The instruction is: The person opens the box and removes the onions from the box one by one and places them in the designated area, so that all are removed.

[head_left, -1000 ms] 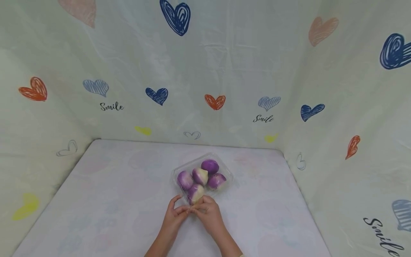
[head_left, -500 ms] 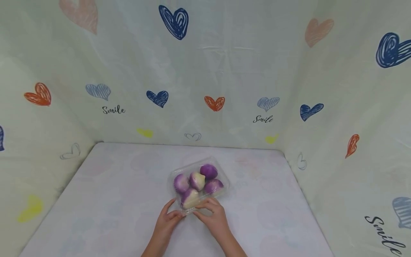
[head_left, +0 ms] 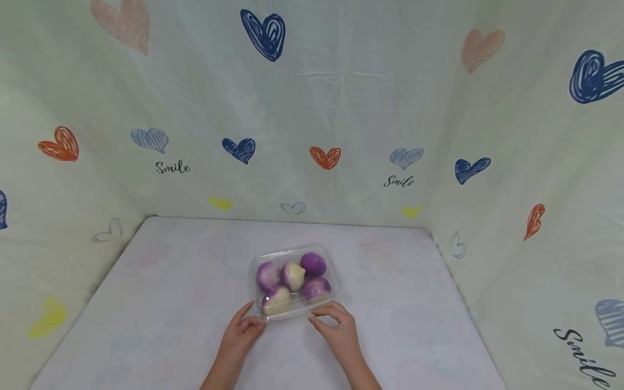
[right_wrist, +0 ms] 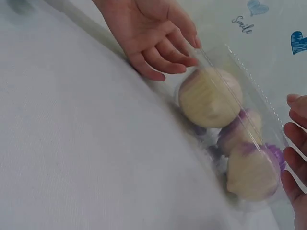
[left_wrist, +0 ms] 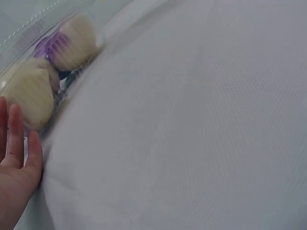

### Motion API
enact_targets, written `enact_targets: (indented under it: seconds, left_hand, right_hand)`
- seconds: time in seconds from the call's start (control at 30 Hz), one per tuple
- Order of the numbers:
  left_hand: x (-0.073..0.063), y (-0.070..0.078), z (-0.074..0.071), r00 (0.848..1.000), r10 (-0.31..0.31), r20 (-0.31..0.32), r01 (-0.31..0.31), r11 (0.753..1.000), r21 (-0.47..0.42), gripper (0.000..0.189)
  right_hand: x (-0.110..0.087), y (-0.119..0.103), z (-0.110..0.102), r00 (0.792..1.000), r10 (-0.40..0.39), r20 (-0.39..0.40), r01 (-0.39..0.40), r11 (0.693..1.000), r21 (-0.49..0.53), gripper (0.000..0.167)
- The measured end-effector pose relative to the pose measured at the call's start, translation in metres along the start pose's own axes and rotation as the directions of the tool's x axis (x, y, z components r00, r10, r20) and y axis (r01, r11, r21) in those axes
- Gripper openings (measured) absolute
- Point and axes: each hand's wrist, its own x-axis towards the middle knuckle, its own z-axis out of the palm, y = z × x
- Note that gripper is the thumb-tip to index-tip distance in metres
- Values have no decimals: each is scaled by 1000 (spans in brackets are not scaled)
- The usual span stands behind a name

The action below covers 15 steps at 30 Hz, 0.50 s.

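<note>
A clear plastic clamshell box [head_left: 296,311] sits on the table in the head view, its lid down. Inside are several round purple-and-white vegetables that look like turnips [head_left: 292,275]. My left hand [head_left: 236,337] touches the box's near left corner with thumb and fingertips, the fingers loosely bent. At the front edge, towards the right corner, is my right hand [head_left: 339,328], thumb and forefinger apart. In the right wrist view, the fingers [right_wrist: 296,160] of my right hand lie along the box's end. The left wrist view catches only part of my left hand [left_wrist: 18,165].
A pale patterned cloth covers the table [head_left: 161,303]. Behind and at both sides hangs a light curtain [head_left: 351,108] printed with hearts and the word Smile. The table's back edge lies a little beyond the box.
My hands, close together at the box's near corner before, have moved apart along its front edge. The box has turned straighter and shifted slightly left and nearer.
</note>
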Motion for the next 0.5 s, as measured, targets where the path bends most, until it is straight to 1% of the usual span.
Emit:
enact_targets:
  seconds: [0.1, 0.27, 0.37, 0.5]
  left_hand:
    - [1, 4, -6, 1000, -23, -20, 23, 999, 23, 73]
    - [2, 8, -19, 998, -17, -56, 22, 995, 98, 69]
    - [4, 12, -26, 997, -15, -81, 26, 989, 144, 67]
    - [9, 18, -32, 994, 2, -109, 14, 989, 150, 67]
  right_hand:
    - [-2, 3, -4, 1000, 25, -15, -24, 1000, 13, 11]
    - [-3, 6, -9, 998, 57, -26, -57, 998, -2, 11]
    - [-2, 7, -11, 998, 62, -34, -62, 998, -13, 11]
    - [-1, 9, -13, 996, 74, -54, -75, 997, -22, 11]
